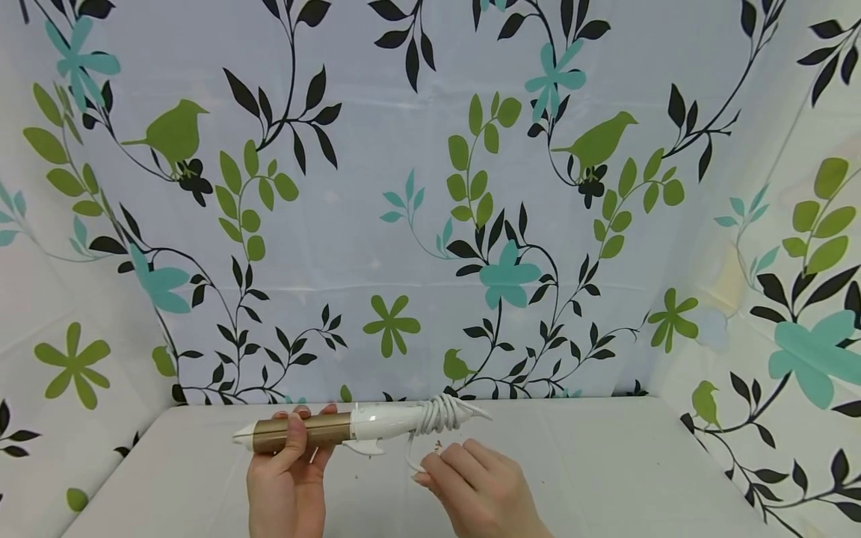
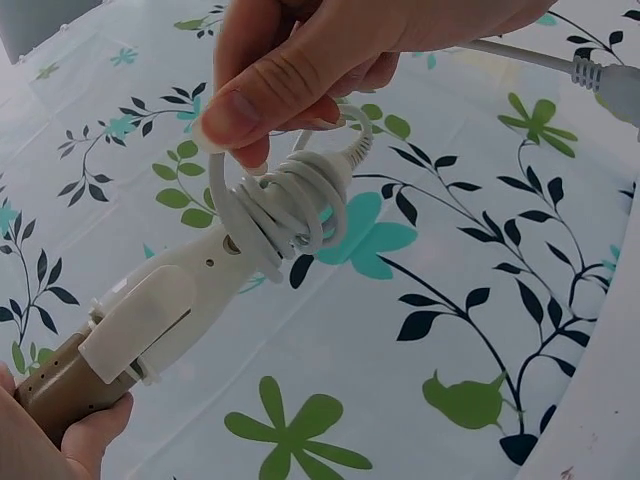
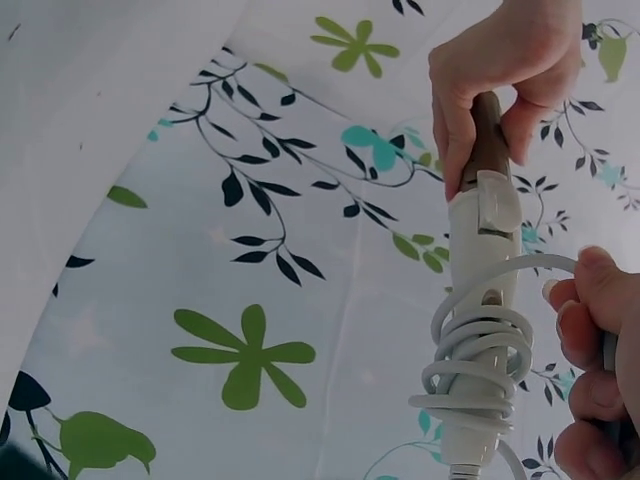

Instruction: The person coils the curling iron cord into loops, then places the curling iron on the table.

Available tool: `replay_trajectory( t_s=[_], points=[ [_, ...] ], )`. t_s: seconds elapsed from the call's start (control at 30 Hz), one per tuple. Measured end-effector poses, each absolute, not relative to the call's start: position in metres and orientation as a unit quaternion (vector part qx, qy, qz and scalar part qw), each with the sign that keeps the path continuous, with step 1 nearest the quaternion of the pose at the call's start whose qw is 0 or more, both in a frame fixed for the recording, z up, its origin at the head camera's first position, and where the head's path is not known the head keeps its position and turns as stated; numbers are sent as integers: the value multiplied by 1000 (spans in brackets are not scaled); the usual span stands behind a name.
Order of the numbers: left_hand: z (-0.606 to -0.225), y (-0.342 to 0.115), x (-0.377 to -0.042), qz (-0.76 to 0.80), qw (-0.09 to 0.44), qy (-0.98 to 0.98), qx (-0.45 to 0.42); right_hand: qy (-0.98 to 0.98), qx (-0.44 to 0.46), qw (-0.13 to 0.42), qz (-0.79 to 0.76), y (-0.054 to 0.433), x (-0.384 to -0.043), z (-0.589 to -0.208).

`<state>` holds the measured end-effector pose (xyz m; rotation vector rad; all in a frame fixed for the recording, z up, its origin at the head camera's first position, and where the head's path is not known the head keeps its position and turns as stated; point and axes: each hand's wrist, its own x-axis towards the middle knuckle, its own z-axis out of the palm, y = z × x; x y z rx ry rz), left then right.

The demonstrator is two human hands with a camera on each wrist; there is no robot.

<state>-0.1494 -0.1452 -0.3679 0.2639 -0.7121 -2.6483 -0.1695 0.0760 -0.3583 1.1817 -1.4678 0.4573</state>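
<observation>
A curling iron with a white handle, brown-gold barrel and white tip lies roughly level above the table. My left hand grips it by the barrel, thumb in front. Grey-white cord is wound in several loops around the handle's end. Between thumb and fingers, my right hand pinches a length of this cord, drawn out from the coils. The clamp lever shows on the handle in the left wrist view. Beyond the right hand there, the plug end of a cord appears at the edge.
Below the hands is a white table with a few small brown specks. A patterned cloth with leaves, birds and flowers rises behind the table's far edge and along both sides.
</observation>
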Motion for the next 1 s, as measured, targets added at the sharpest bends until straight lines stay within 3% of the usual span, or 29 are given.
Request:
replay_trajectory(
  t_s=[0.47,1.0],
  points=[
    [-371,-144,-150,-940,187,-273,81,-682,509,452,266,82,-162,-368],
    [-375,-142,-151,-938,190,-283,62,-629,480,557,252,82,-165,-357]
  ],
)
